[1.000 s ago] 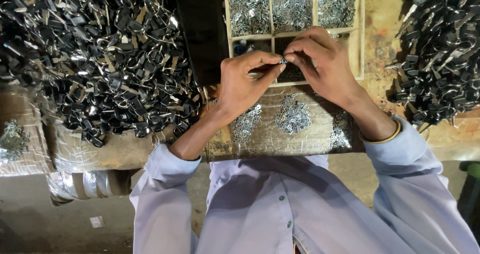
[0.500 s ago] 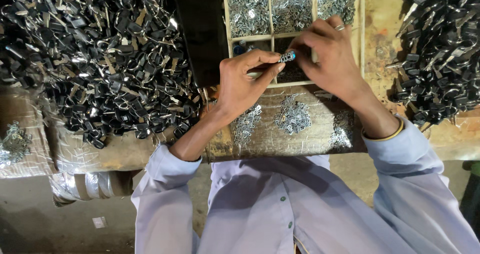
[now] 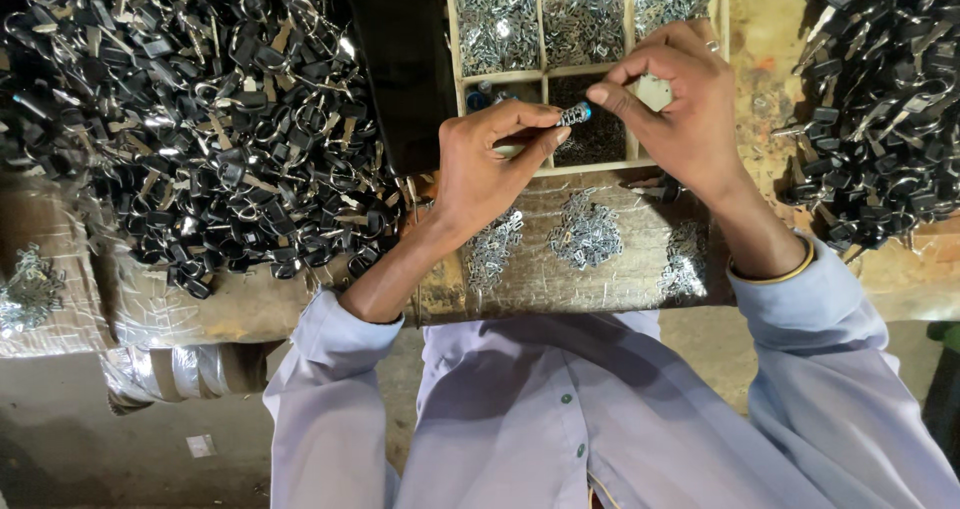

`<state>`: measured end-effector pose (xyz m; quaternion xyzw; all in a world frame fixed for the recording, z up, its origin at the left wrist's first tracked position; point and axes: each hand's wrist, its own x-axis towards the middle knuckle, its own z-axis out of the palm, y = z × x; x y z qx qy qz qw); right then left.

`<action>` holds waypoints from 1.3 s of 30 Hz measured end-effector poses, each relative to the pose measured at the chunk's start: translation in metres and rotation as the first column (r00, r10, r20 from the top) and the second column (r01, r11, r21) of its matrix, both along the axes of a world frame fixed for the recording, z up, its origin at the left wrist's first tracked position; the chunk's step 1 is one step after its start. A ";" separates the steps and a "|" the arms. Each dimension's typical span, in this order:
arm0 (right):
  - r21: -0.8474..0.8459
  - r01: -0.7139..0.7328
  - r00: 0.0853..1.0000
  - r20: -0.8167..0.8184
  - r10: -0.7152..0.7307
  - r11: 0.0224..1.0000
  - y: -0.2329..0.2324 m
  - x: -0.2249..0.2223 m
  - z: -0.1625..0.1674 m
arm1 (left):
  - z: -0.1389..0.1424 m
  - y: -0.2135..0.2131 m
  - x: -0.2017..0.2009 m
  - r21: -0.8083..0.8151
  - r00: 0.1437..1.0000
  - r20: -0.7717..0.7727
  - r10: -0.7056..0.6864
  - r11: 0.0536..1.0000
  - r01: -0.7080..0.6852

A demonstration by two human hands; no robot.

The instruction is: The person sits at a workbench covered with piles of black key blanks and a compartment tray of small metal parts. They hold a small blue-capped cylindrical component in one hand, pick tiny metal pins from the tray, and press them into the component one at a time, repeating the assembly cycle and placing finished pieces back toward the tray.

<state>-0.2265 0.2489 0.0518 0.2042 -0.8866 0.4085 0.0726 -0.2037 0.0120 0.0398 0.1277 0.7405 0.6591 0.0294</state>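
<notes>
My left hand [image 3: 495,164] pinches a small silver metal piece with a blue tip [image 3: 574,116] between thumb and forefinger. My right hand [image 3: 672,99] hovers just right of it, fingers curled, its fingertips close to the piece's end; whether they touch it or hold something tiny I cannot tell. Both hands are above a wooden divided tray [image 3: 547,73] whose compartments hold small silver and dark metal parts. Three little heaps of silver parts [image 3: 585,234] lie on the wrapped board under my wrists.
A big heap of black-and-silver clasps [image 3: 200,119] covers the bench at the left, and another heap [image 3: 880,99] lies at the right. A black flat slab [image 3: 405,69] stands beside the tray. A plastic-wrapped bundle [image 3: 180,369] sits at the lower left.
My right hand has lifted up and to the right, off the piece it was pressing on. My left hand still holds the piece, now with its blue tip showing.
</notes>
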 end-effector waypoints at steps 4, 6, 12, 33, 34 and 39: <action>-0.059 -0.033 0.999 0.032 0.035 0.998 0.001 0.001 -0.004 | -0.002 -0.001 0.002 0.002 1.000 -0.021 0.001 1.000 -0.001; 0.018 -0.068 0.997 -0.018 0.069 0.998 0.002 -0.002 -0.007 | -0.004 -0.001 0.001 0.000 1.000 -0.027 0.002 1.000 -0.002; 0.026 0.012 0.999 -0.035 -0.011 1.000 0.001 -0.004 -0.010 | -0.008 -0.001 -0.001 -0.008 1.000 -0.009 -0.029 1.000 0.028; -0.156 -0.126 0.983 0.113 0.145 0.980 -0.013 0.005 0.000 | 0.002 -0.001 0.000 0.000 1.000 -0.018 -0.013 1.000 0.013; -0.132 -0.132 0.985 0.090 0.145 0.982 -0.012 0.005 0.000 | 0.002 -0.001 0.000 -0.006 1.000 -0.022 -0.013 1.000 0.013; -0.046 -0.133 0.989 0.052 0.136 0.990 -0.013 0.006 0.003 | 0.001 -0.003 -0.001 -0.025 0.999 -0.045 -0.029 0.999 0.028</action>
